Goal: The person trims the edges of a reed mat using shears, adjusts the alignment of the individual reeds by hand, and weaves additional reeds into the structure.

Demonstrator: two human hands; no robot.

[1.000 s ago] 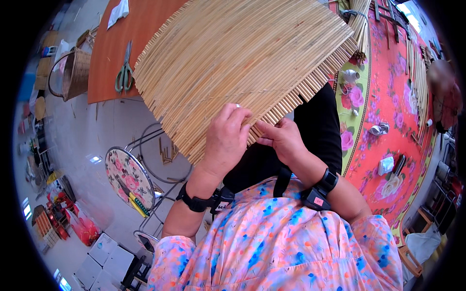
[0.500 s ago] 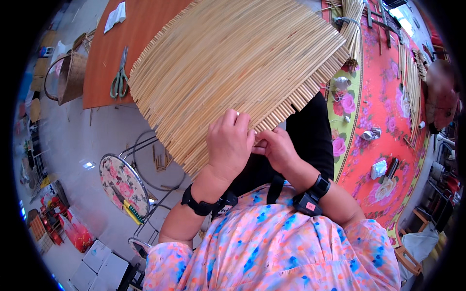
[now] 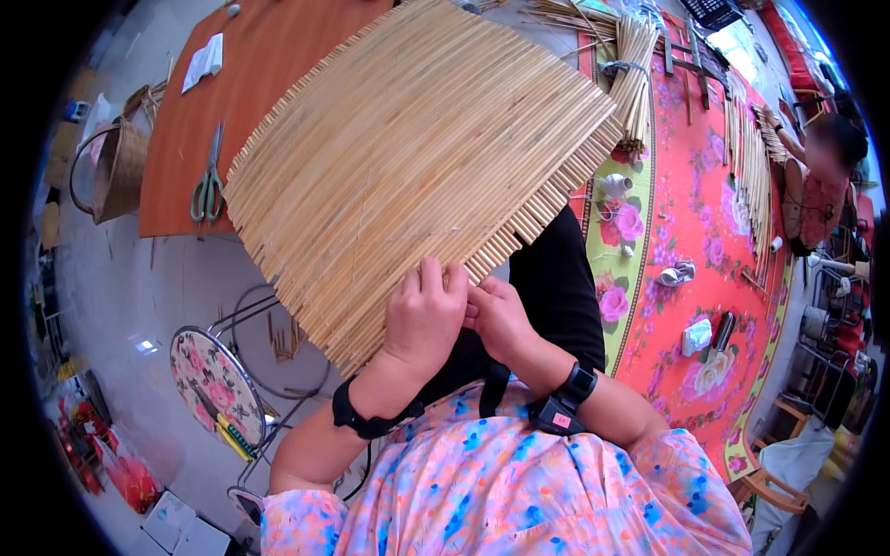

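Note:
A wide mat of pale reed-like sticks point(image 3: 399, 148), laid side by side, slants across my lap and over a table corner. My left hand point(image 3: 425, 313) grips its near edge, fingers curled over the top of the sticks. Right beside it, my right hand point(image 3: 499, 320) is closed in a pinch at the same edge, the two hands nearly touching. What lies between the right fingertips is hidden. Stick ends stick out unevenly along the mat's right side, with a dark gap beyond my right hand.
Green-handled scissors point(image 3: 209, 190) lie on the orange-brown table point(image 3: 269, 56), left of the mat. A floral stool point(image 3: 215, 371) holds a yellow-and-green tool. On the red floral cloth point(image 3: 686, 269) at right are a stick bundle point(image 3: 633, 88) and a thread spool point(image 3: 616, 185). Another person point(image 3: 820, 185) sits beyond.
The whole view has shifted, so mat and hands appear lower and further left. Both hands stay together at the mat's near edge. The person at right shows more fully.

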